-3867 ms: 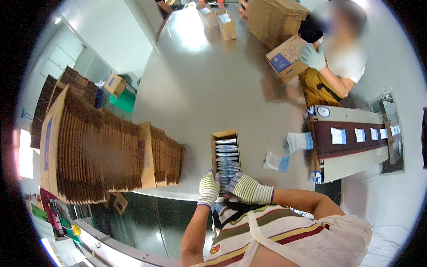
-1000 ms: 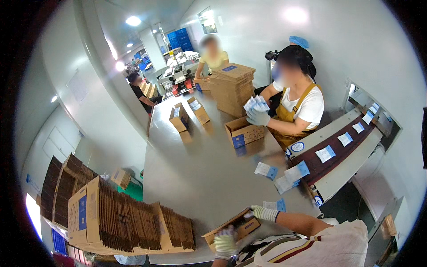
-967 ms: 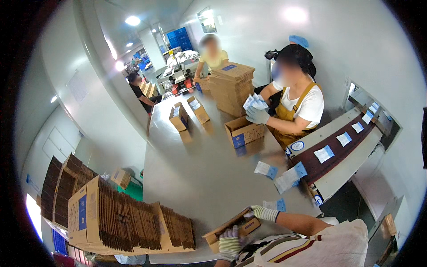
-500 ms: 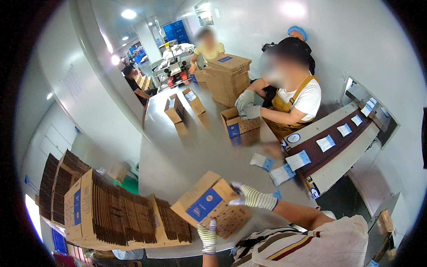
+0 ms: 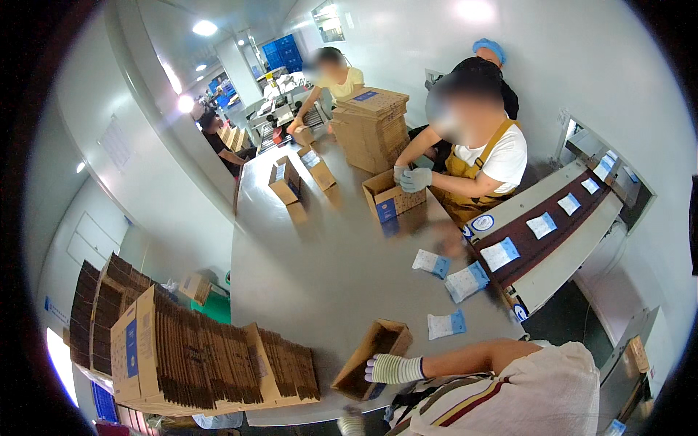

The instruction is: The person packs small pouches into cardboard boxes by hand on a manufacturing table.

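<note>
The brown, open-topped cardboard box [image 5: 369, 350] near the closest edge of the shiny grey metal table [image 5: 313, 291] looks light and stiff, best held by its rim, where the striped-gloved right hand [image 5: 392, 368] grips the near wall, the blurred left hand [image 5: 350, 423] being unreadable.

Brown carton [image 5: 363, 352], open-topped (upright), on grey table [image 5: 313, 291]

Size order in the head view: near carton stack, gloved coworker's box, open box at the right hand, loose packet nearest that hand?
1. Near carton stack
2. Not ranked: coworker's box, farther off, and open box at right hand look alike
3. Loose packet
</note>
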A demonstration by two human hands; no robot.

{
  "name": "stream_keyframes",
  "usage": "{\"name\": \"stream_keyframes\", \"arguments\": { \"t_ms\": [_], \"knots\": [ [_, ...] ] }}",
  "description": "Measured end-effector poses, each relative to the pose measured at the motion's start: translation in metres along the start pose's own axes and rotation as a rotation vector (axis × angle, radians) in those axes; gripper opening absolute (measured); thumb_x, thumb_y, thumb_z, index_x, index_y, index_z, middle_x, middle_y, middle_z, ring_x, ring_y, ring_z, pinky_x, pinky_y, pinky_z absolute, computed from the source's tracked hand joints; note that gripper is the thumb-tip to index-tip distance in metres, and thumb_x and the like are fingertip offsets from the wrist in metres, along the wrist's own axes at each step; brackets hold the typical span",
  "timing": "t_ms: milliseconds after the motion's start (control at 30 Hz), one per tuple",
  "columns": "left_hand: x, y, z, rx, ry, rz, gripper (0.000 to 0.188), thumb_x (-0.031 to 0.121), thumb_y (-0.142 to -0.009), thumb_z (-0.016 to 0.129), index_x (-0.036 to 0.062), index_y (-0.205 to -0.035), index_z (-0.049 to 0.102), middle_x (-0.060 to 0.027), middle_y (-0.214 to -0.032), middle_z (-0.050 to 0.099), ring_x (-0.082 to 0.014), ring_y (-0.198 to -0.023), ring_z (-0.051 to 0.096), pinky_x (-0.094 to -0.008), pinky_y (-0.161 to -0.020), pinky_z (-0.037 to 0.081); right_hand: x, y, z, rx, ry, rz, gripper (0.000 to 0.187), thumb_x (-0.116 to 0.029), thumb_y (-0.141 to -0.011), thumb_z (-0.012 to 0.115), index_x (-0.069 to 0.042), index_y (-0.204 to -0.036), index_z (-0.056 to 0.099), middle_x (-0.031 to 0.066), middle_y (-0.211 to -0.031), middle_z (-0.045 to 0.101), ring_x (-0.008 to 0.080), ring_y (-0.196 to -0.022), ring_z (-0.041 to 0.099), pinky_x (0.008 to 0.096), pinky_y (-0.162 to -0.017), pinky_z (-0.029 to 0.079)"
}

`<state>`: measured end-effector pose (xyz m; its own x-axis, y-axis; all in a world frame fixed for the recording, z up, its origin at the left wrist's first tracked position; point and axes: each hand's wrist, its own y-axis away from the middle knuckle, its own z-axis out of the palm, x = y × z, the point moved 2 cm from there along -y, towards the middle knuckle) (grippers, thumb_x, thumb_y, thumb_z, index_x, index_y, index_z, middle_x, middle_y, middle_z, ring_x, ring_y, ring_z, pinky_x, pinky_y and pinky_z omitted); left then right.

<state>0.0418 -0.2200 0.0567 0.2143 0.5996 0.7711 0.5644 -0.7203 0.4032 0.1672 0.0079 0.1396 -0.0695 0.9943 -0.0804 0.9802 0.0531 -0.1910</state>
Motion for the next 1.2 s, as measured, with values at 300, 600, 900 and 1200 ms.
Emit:
{"name": "stream_keyframes", "arguments": {
  "t_ms": [300, 600, 900, 1200],
  "knots": [
    [0.160, -0.017, -0.029, -0.204, -1.162, 0.930, 0.046, 0.025, -0.080, 0.056, 0.0054, -0.121, 0.053, -0.0147, -0.100, 0.063, -0.0274, -0.098, 0.059, -0.0391, -0.090, 0.042, 0.026, -0.028, -0.006, 0.137, 0.049, -0.196, 0.007, -0.017, -0.079, 0.052, -0.011, -0.082, 0.054, 0.0010, -0.079, 0.054, 0.0217, -0.084, 0.052, 0.0342, -0.080, 0.042],
    [0.153, -0.039, 0.024, -0.419, -1.157, 0.810, 0.047, 0.019, -0.081, 0.054, 0.0030, -0.125, 0.049, -0.0120, -0.072, 0.063, -0.0291, -0.061, 0.062, -0.0413, -0.053, 0.048, 0.021, 0.066, -0.018, 0.284, -0.184, 0.305, 0.023, -0.021, -0.079, 0.055, -0.006, -0.096, 0.056, 0.0165, -0.122, 0.050, 0.0317, -0.117, 0.045, 0.0405, -0.100, 0.035],
    [0.173, -0.034, 0.032, -0.294, -1.061, 0.683, 0.053, 0.025, -0.080, 0.060, 0.0018, -0.126, 0.046, -0.0128, -0.081, 0.065, -0.0292, -0.071, 0.063, -0.0409, -0.061, 0.050, 0.119, 0.188, 0.031, -0.194, -0.069, 0.988, 0.037, -0.024, -0.070, 0.069, -0.006, -0.102, 0.062, 0.0165, -0.103, 0.063, 0.0304, -0.096, 0.061, 0.0438, -0.084, 0.046],
    [0.177, -0.037, 0.036, -0.275, -1.079, 0.621, 0.056, 0.029, -0.079, 0.059, 0.0025, -0.127, 0.047, -0.0125, -0.080, 0.064, -0.0283, -0.070, 0.063, -0.0408, -0.061, 0.050, 0.111, 0.160, 0.025, -0.435, -0.138, 0.962, 0.027, -0.030, -0.075, 0.064, -0.010, -0.093, 0.066, 0.0127, -0.095, 0.064, 0.0296, -0.088, 0.061, 0.0429, -0.079, 0.047]
  ]
}}
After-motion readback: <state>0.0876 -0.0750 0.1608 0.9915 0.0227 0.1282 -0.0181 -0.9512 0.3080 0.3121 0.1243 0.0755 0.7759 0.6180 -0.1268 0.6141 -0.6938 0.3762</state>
